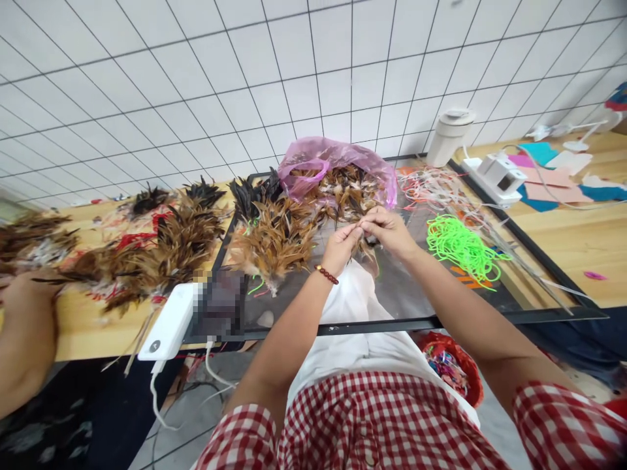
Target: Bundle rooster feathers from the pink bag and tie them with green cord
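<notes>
Both hands meet over the middle of the dark tray, fingertips pinched together. My left hand (341,248), with a bead bracelet on its wrist, is closed on something too small to make out. My right hand (392,230) is closed in the same way against it. Wisps of brown feather (366,249) show just beneath the fingers; I cannot tell whether they are held. To the left lies a heap of brown feather bunches (277,235). Behind the hands, more loose feathers (350,186) spill from a pink plastic bag (337,153).
Bright green cord (463,248) and pale strings (435,189) lie to the right. A white bottle (448,137) and a power strip (492,179) stand behind them. At left are a white power bank (169,320), more feathers (181,241) and another person's arm (27,339).
</notes>
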Demonstrator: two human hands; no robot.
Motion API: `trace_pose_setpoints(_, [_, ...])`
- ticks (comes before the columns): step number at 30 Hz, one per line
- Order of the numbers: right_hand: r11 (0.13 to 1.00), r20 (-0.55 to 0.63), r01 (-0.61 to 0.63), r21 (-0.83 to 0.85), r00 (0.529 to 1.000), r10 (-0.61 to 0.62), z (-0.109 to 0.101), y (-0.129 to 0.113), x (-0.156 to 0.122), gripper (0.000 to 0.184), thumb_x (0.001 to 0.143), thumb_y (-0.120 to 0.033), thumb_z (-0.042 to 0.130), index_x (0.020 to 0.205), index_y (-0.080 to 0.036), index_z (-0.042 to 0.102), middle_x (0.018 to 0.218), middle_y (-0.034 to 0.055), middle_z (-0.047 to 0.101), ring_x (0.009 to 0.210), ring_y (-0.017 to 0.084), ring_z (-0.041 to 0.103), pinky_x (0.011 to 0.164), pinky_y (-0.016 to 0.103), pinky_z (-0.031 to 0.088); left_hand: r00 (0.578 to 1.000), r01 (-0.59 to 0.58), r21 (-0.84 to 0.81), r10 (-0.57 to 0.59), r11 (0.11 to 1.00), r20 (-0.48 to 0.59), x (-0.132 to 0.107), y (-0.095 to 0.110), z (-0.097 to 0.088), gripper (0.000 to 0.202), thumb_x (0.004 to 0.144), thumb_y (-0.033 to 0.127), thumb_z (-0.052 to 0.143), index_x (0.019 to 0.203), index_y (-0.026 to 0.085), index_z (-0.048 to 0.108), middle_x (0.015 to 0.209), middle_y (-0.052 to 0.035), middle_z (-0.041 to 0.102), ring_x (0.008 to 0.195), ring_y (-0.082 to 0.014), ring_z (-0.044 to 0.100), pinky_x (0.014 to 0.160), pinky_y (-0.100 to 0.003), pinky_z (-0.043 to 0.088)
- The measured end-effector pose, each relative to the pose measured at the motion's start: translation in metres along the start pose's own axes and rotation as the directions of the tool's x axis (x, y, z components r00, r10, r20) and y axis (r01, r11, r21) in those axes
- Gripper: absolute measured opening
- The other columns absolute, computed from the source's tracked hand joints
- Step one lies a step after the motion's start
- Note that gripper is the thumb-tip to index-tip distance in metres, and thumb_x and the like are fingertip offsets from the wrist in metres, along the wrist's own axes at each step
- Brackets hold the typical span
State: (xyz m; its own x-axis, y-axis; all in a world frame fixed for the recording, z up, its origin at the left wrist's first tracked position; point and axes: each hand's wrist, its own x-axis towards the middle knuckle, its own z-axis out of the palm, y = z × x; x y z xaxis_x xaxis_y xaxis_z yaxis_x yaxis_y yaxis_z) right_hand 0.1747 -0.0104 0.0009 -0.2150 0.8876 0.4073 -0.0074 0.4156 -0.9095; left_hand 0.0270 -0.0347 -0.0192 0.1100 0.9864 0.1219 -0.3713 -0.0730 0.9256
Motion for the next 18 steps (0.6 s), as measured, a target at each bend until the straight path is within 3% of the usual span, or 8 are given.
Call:
trace_pose_setpoints(3, [0.997, 0.025, -0.049, 0.064, 0.999, 0.047, 0.0027, -0.0001, -0.0024, 0.041, 0.074, -0.062, 0.08, 0.077, -0.021, 0.077, 0.084, 0.0008, 0.054, 0.056, 0.008, 0.054, 0.052, 0.028, 0.051, 0.998, 0.051, 0.077, -0.053, 0.996, 0.035, -0.0025, -0.0015, -0.0002, 0.051, 0.061, 0.063, 0.086, 0.068, 0.015, 0.073, 0.064, -0.0008, 0.069, 0.064, -0.0105, 0.059, 0.069, -0.025, 0.049])
trace_pose_setpoints(6, [0.991, 0.025, -0.093, 0.1, 0.996, 0.091, 0.0064, -0.0011, -0.0048, 0.04, 0.071, -0.06, 0.083, 0.076, -0.021, 0.077, 0.084, 0.0014, 0.055, 0.061, 0.01, 0.057, 0.049, 0.026, 0.052, 0.992, 0.124, 0.049, -0.124, 0.991, 0.0, -0.0041, -0.0004, -0.0008, 0.051, 0.061, 0.06, 0.087, 0.065, 0.013, 0.069, 0.06, -0.0006, 0.067, 0.056, -0.0092, 0.057, 0.06, -0.023, 0.045])
trace_pose_setpoints(10, [0.967, 0.028, -0.183, 0.178, 0.983, 0.181, 0.0073, -0.0021, -0.006, 0.046, 0.074, -0.064, 0.079, 0.087, -0.02, 0.077, 0.086, 0.0023, 0.062, 0.064, 0.01, 0.06, 0.053, 0.025, 0.055, 0.991, 0.128, 0.0, -0.127, 0.992, -0.046, -0.006, 0.0048, 0.002, 0.034, 0.073, 0.043, 0.085, 0.071, 0.013, 0.07, 0.055, 0.0021, 0.061, 0.054, -0.0087, 0.059, 0.059, -0.021, 0.045])
trace_pose_setpoints(13, [0.942, 0.104, -0.251, 0.222, 0.967, 0.233, 0.0053, -0.0037, -0.005, 0.051, 0.072, -0.063, 0.081, 0.096, -0.019, 0.076, 0.076, -0.0004, 0.061, 0.061, 0.011, 0.063, 0.052, 0.025, 0.055, 0.986, 0.16, -0.041, -0.161, 0.986, -0.045, -0.0062, 0.0069, 0.0041, 0.028, 0.078, 0.036, 0.082, 0.07, 0.012, 0.068, 0.054, 0.0023, 0.058, 0.054, -0.0087, 0.06, 0.06, -0.021, 0.046])
trace_pose_setpoints(16, [0.933, 0.181, -0.277, 0.23, 0.954, 0.239, 0.0043, -0.0067, -0.0057, 0.045, 0.07, -0.059, 0.085, 0.089, -0.019, 0.075, 0.075, -0.0008, 0.061, 0.058, 0.012, 0.064, 0.051, 0.027, 0.057, 0.979, 0.196, -0.065, -0.199, 0.979, -0.041, -0.0075, 0.0049, 0.0058, 0.029, 0.079, 0.033, 0.081, 0.067, 0.013, 0.065, 0.053, 0.0021, 0.057, 0.052, -0.0088, 0.058, 0.061, -0.022, 0.047])
trace_pose_setpoints(18, [0.943, 0.159, -0.257, 0.211, 0.961, 0.226, 0.0045, -0.0071, -0.0072, 0.042, 0.068, -0.058, 0.086, 0.077, -0.019, 0.072, 0.078, 0.0, 0.059, 0.055, 0.012, 0.062, 0.049, 0.027, 0.056, 0.976, 0.216, -0.077, -0.218, 0.973, -0.018, -0.0088, 0.0015, 0.0068, 0.028, 0.079, 0.033, 0.081, 0.068, 0.013, 0.065, 0.055, 0.0016, 0.059, 0.053, -0.0089, 0.058, 0.061, -0.023, 0.047])
